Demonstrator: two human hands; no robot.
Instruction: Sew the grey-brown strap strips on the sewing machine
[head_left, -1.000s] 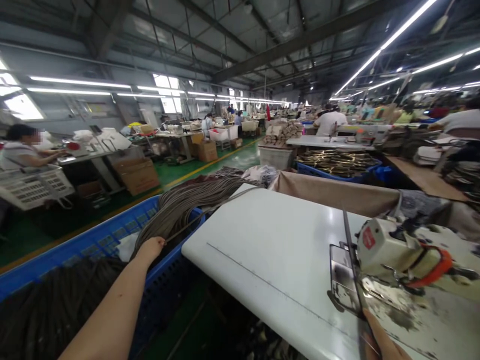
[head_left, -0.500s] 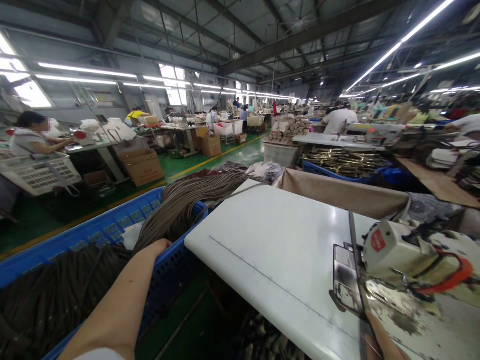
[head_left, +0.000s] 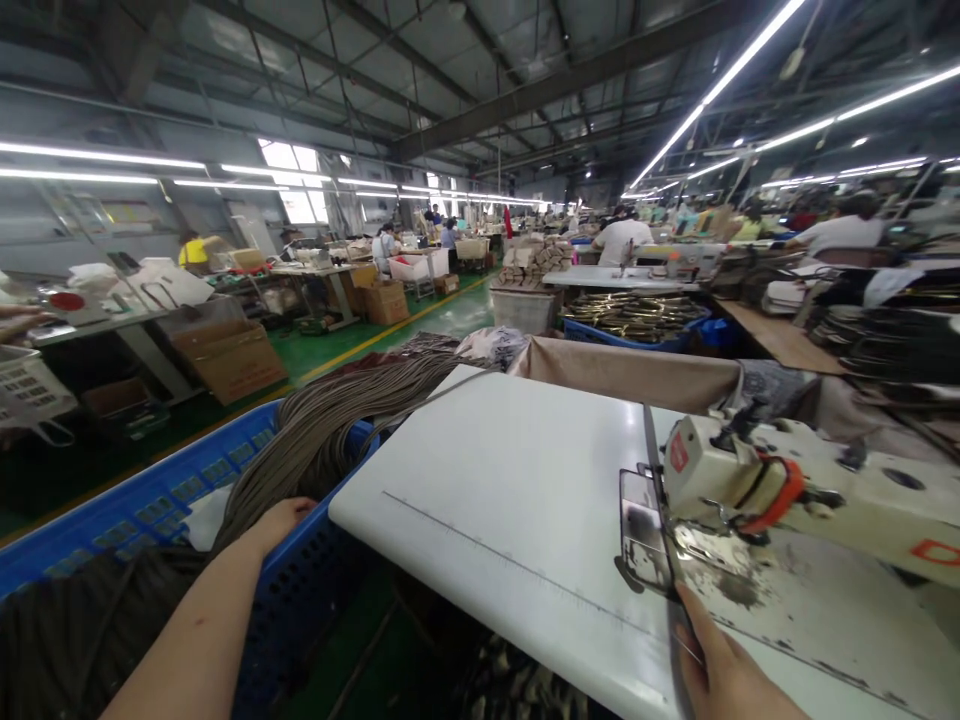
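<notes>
On the near rim of a blue plastic basket (head_left: 296, 545) rests my left hand (head_left: 281, 522), its fingers curled over the edge and partly hidden. Long grey-brown straps (head_left: 322, 420) lie bundled across the basket beside that hand. My right hand (head_left: 716, 665) is closed on a dark strap (head_left: 654, 460) at the front of a white sewing machine (head_left: 697, 460) with an orange-red part. The strap runs away from my fingers, past the metal plate (head_left: 641, 525), over the white tabletop (head_left: 487, 470). A thin metal piece shows by my right fingers, too blurred to name.
A beige fabric-lined bin (head_left: 630, 370) stands behind the tabletop. Further back are a blue basket of shiny strips (head_left: 634, 320) and a container of stacked beige pieces (head_left: 525, 300). Cardboard boxes (head_left: 229, 355) stand along the green aisle at left. Several people work at tables.
The view has turned right, so the scene shifts left and more of the machine shows. More of my right hand is visible. My left hand stays at the basket's rim.
</notes>
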